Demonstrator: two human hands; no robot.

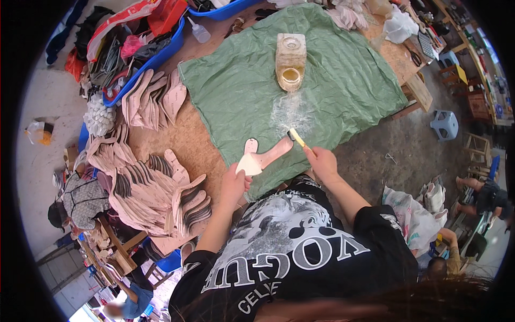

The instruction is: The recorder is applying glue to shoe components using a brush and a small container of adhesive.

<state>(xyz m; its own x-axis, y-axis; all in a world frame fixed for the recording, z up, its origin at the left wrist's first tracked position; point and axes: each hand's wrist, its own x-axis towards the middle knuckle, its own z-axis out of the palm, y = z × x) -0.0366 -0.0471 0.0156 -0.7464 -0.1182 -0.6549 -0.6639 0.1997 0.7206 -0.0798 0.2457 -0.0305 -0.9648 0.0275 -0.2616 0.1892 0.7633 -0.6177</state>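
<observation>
Left grip [234, 183] holding the pinkish insole [276, 152] by its cream end, over the green sheet's [343, 80] near edge! Right grip [323, 162] wrapped round a brush [299, 141], its head right by the insole's tip. Stacked insoles [142, 198] left of the sheet, glue-crusted container [291, 53] on its far half.
</observation>
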